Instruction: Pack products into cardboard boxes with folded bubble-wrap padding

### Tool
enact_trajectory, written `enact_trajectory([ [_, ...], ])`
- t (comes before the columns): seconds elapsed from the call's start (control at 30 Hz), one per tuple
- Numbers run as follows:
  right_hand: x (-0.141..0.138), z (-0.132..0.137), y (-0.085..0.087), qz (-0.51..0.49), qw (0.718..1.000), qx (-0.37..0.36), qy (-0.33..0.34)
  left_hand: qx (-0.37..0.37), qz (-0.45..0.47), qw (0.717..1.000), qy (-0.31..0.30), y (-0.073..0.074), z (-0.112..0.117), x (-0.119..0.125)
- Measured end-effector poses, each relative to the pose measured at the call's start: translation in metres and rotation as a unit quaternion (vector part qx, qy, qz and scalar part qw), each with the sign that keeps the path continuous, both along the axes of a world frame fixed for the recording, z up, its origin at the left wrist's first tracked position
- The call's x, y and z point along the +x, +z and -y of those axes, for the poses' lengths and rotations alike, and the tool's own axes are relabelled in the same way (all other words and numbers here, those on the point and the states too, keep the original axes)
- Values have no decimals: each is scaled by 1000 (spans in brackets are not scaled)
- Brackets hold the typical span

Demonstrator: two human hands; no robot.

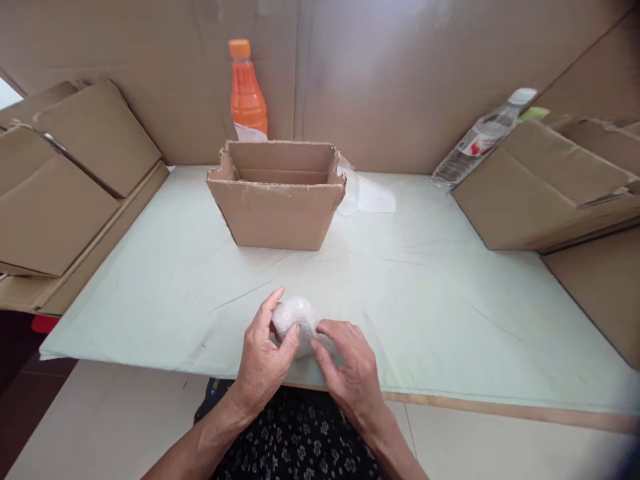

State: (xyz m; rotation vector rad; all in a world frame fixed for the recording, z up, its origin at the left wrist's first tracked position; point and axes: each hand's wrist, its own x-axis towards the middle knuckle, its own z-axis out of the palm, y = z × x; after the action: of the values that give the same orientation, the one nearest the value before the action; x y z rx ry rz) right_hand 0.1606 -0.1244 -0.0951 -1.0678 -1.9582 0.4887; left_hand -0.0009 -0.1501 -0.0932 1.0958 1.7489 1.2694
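Observation:
A small roundish bundle in whitish, translucent plastic wrap (294, 312) sits at the table's front edge, between my hands. My left hand (267, 353) grips it from the left, fingers curled behind it and thumb across the near side. On the right side, my right hand (345, 357) pinches a loose edge of the wrap between thumb and fingertips. What lies inside the wrap cannot be made out.
Beyond my hands stands an open cardboard box (280, 217). Behind it are an orange bottle (249, 97) and a crumpled clear plastic sheet (373, 195). A clear bottle (477, 143) leans by the right-hand cardboard boxes (540, 173). More boxes (55, 193) line the left side.

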Motion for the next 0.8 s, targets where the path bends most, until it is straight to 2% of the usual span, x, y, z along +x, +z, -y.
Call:
enact_trajectory([
  [0.1, -6, 3, -2, 26, 999, 21, 21, 15, 66, 997, -24, 0, 0, 4],
  [0.17, -5, -2, -3, 27, 1000, 9, 7, 34, 132, 988, -74, 1, 3, 7],
  [0.23, -1, -8, -3, 23, 1000, -9, -14, 49, 157, 979, -119, 1, 6, 8],
  [0.33, 9, -16, -4, 4, 998, -63, -29, 70, 95, 983, -141, 0, 4, -2],
  [0.43, 24, -24, -2, -27, 992, -115, -35, 133, -56, 984, -105, 5, -10, -28],
  [0.5, 37, -32, 2, -40, 992, -113, -50, 186, -186, 962, -74, 18, -26, -49],
  [0.63, 64, -49, 16, -24, 989, -70, -124, 294, -396, 869, -28, 60, -64, -79],
  [0.73, 81, -56, 23, 15, 978, -112, -177, 348, -459, 818, 3, 96, -91, -104],
  [0.8, 92, -56, 17, 27, 967, -152, -205, 355, -460, 812, 56, 127, -109, -138],
])
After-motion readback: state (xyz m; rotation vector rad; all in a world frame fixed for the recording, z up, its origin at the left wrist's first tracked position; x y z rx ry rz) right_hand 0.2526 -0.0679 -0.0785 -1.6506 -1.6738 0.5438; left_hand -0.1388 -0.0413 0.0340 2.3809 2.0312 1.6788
